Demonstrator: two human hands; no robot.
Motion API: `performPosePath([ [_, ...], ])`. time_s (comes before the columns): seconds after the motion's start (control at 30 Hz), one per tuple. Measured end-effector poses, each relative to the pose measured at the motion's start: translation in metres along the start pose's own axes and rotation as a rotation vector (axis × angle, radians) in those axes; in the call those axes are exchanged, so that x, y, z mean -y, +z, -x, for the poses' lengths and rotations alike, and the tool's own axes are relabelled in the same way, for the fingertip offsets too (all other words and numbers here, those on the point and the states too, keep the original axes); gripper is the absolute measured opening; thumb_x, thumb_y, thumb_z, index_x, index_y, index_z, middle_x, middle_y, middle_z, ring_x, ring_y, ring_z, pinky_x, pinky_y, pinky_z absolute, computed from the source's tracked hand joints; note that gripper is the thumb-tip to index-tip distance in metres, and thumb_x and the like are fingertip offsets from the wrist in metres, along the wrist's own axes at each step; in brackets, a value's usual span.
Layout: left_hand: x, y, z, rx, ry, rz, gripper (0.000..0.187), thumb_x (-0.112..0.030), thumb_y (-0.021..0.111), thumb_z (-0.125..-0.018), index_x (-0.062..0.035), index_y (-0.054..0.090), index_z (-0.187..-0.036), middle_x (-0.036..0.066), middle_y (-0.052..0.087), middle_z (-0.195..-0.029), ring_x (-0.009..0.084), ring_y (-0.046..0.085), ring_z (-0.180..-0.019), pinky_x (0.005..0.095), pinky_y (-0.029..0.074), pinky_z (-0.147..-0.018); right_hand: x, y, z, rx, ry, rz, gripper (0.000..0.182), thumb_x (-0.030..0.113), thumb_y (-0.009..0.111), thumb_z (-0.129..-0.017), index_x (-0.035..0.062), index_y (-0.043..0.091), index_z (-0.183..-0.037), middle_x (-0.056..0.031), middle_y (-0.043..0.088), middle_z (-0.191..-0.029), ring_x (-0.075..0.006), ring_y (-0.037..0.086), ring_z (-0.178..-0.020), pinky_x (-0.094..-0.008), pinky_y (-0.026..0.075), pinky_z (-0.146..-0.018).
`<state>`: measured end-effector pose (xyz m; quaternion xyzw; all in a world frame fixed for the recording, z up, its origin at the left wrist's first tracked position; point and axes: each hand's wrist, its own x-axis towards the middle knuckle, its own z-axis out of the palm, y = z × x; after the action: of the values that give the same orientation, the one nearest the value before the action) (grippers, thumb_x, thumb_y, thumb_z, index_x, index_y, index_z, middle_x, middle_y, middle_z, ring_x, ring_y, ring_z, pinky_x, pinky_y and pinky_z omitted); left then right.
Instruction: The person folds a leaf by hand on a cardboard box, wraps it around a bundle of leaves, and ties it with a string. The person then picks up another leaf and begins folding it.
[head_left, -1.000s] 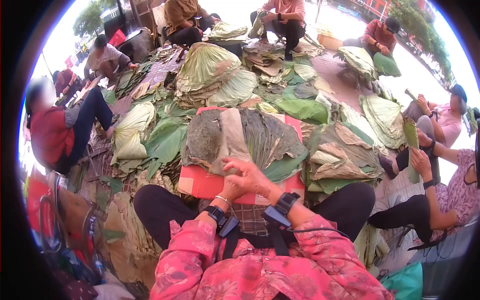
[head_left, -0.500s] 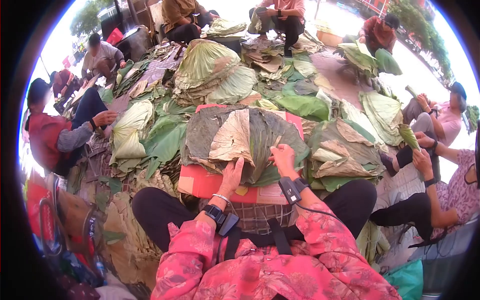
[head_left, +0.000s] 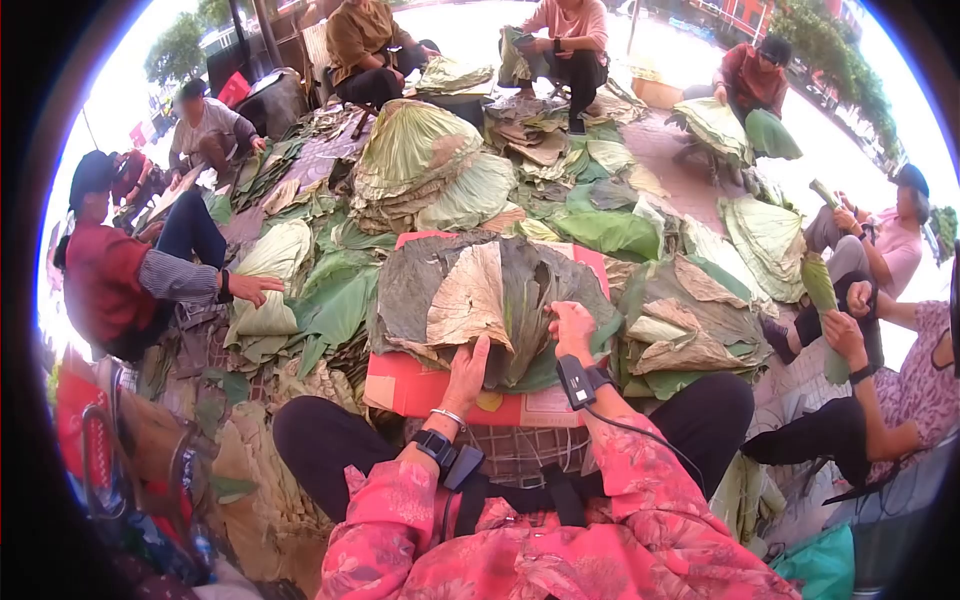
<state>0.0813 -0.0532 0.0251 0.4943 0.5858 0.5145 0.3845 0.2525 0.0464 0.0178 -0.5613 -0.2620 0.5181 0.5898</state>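
Observation:
A stack of dried lotus leaves (head_left: 405,300) lies on a red cardboard sheet (head_left: 395,388) in front of my knees. The leaves are dark grey-green, and a pale tan leaf (head_left: 468,300) is folded into a wedge on top. My left hand (head_left: 467,372) grips the near edge of the stack at the tan leaf's lower end, thumb above and fingers mostly hidden beneath. On the right side of the stack my right hand (head_left: 573,328) is closed, with its fingertips pinched at a dark leaf; the exact contact is hard to see.
Another leaf pile (head_left: 690,320) sits right of the cardboard, with a tall pale-green pile (head_left: 415,150) beyond. Green leaves (head_left: 335,295) spread to the left. Several people sit around, one in a red vest (head_left: 115,255) at left and one handling a long folded leaf (head_left: 820,285) at right.
The view has shifted slightly, while my hands keep nearly the same hold. At left, the person's hand now reaches toward the leaves. The folded leaf at right hangs longer and lower.

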Motion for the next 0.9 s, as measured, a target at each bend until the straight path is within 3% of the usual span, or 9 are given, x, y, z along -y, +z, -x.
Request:
performPosePath([
  [0.17, 0.013, 0.002, -0.001, 0.002, -0.014, -0.001, 0.054, -0.043, 0.045, -0.091, 0.0044, 0.050, -0.117, 0.022, 0.056, -0.113, 0.0342, 0.051, -0.109, 0.0363, 0.037, -0.093, 0.008, -0.030, 0.002, 0.111, 0.343, -0.440, 0.019, 0.013, 0.069, -0.073, 0.0100, 0.054, -0.085, -0.0005, 0.056, -0.066, -0.0066, 0.037, -0.041, -0.0217, 0.027, -0.035],
  [0.3, -0.015, 0.001, 0.002, 0.105, -0.034, -0.120, 0.062, -0.048, 0.056, -0.083, 0.0011, 0.049, -0.119, 0.022, 0.053, -0.117, 0.0371, 0.047, -0.113, 0.0412, 0.034, -0.095, 0.013, -0.028, -0.003, -0.009, 0.235, -0.255, 0.026, 0.009, 0.071, -0.071, 0.0125, 0.056, -0.093, 0.0024, 0.054, -0.064, -0.0054, 0.039, -0.044, -0.0197, 0.029, -0.037],
  [0.47, -0.002, 0.016, 0.009, 0.103, 0.231, -0.638, 0.074, -0.059, 0.060, -0.074, -0.0034, 0.049, -0.122, 0.022, 0.044, -0.129, 0.0362, 0.035, -0.123, 0.0486, 0.025, -0.099, 0.006, -0.010, -0.005, -0.078, -0.060, -0.137, 0.016, 0.010, 0.070, -0.073, 0.0090, 0.060, -0.085, 0.0039, 0.056, -0.066, -0.0054, 0.045, -0.049, -0.0200, 0.031, -0.039],
  [0.57, 0.010, 0.018, 0.003, 0.148, 0.262, -0.714, 0.072, -0.058, 0.060, -0.074, -0.0075, 0.050, -0.123, 0.017, 0.048, -0.126, 0.0344, 0.040, -0.119, 0.0471, 0.028, -0.099, 0.021, 0.024, 0.030, 0.128, -0.480, 0.203, 0.011, 0.010, 0.064, -0.079, 0.0007, 0.059, -0.081, 0.0049, 0.052, -0.065, -0.0023, 0.044, -0.058, -0.0207, 0.038, -0.052],
  [0.63, 0.040, 0.018, -0.004, 0.197, 0.306, -0.681, 0.067, -0.055, 0.061, -0.075, -0.0087, 0.051, -0.122, 0.015, 0.052, -0.123, 0.0337, 0.045, -0.115, 0.0446, 0.033, -0.096, 0.035, 0.045, 0.077, 0.377, -0.679, 0.464, 0.015, 0.012, 0.062, -0.076, 0.0016, 0.059, -0.086, -0.0099, 0.060, -0.074, -0.0233, 0.059, -0.066, -0.0323, 0.047, -0.063],
  [0.67, 0.050, 0.009, -0.005, 0.371, 0.454, -1.051, 0.055, -0.047, 0.059, -0.081, -0.0088, 0.053, -0.121, 0.012, 0.056, -0.118, 0.0303, 0.053, -0.108, 0.0395, 0.039, -0.092, 0.027, 0.050, 0.083, 0.622, -0.794, 0.572, 0.020, 0.013, 0.062, -0.074, 0.0039, 0.061, -0.091, -0.0116, 0.061, -0.083, -0.0294, 0.060, -0.076, -0.0360, 0.048, -0.069],
  [0.8, 0.067, 0.008, -0.011, 0.240, 0.419, -0.440, 0.049, -0.040, 0.057, -0.085, -0.0056, 0.054, -0.119, 0.012, 0.057, -0.117, 0.0280, 0.055, -0.105, 0.0368, 0.040, -0.090, 0.024, 0.050, 0.108, 0.796, -1.134, 0.487, 0.031, 0.013, 0.064, -0.075, 0.0048, 0.060, -0.105, -0.0111, 0.061, -0.095, -0.0233, 0.061, -0.080, -0.0302, 0.049, -0.072],
  [0.83, 0.069, 0.007, -0.012, 0.201, 0.399, -0.292, 0.047, -0.039, 0.056, -0.086, -0.0048, 0.054, -0.119, 0.012, 0.057, -0.116, 0.0275, 0.055, -0.105, 0.0362, 0.040, -0.090, 0.028, 0.044, 0.110, 0.712, -0.871, 0.441, 0.029, 0.013, 0.064, -0.076, 0.0044, 0.060, -0.104, -0.0089, 0.062, -0.093, -0.0195, 0.061, -0.078, -0.0278, 0.049, -0.070],
  [0.9, 0.017, 0.007, -0.008, 0.101, -0.183, 0.120, 0.045, -0.033, 0.053, -0.089, 0.0015, 0.051, -0.119, 0.013, 0.056, -0.116, 0.0228, 0.053, -0.106, 0.0330, 0.039, -0.091, 0.018, 0.024, 0.095, 0.470, -0.449, 0.285, 0.022, 0.012, 0.063, -0.080, 0.0041, 0.060, -0.100, -0.0049, 0.062, -0.088, -0.0124, 0.060, -0.074, -0.0231, 0.048, -0.065],
])
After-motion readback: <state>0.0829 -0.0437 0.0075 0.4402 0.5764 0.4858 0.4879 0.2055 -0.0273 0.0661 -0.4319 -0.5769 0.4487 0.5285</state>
